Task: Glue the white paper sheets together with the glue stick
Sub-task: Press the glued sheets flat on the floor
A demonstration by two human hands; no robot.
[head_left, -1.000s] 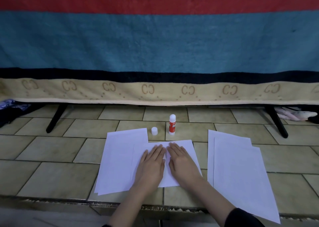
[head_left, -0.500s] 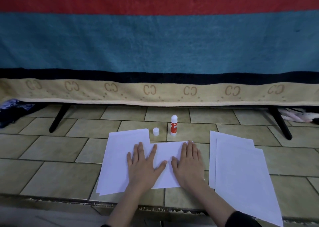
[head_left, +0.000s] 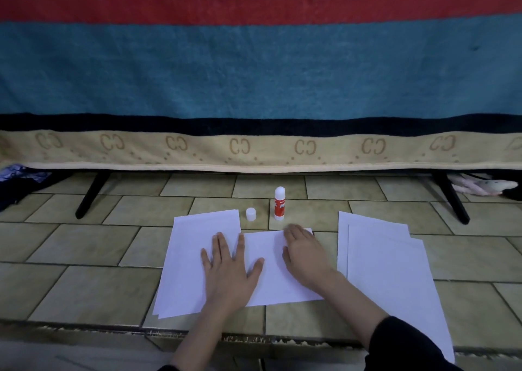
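Observation:
Two overlapping white sheets lie on the tiled floor: a left sheet [head_left: 192,260] and a smaller sheet [head_left: 271,274] laid over its right side. My left hand [head_left: 228,269] presses flat with spread fingers on the overlap. My right hand [head_left: 305,253] lies flat on the smaller sheet, its fingertips blurred near the sheet's far edge. A red and white glue stick [head_left: 279,203] stands upright and uncapped just beyond the sheets. Its white cap [head_left: 251,214] sits to its left.
A stack of white sheets [head_left: 389,274] lies to the right. A striped blanket [head_left: 260,74] hangs over a frame with black legs [head_left: 91,194] behind. A raised floor edge [head_left: 84,328] runs in front of me.
Both hands have slid apart over the paper: the left hand moved left onto the overlap, the right hand shifted right and forward.

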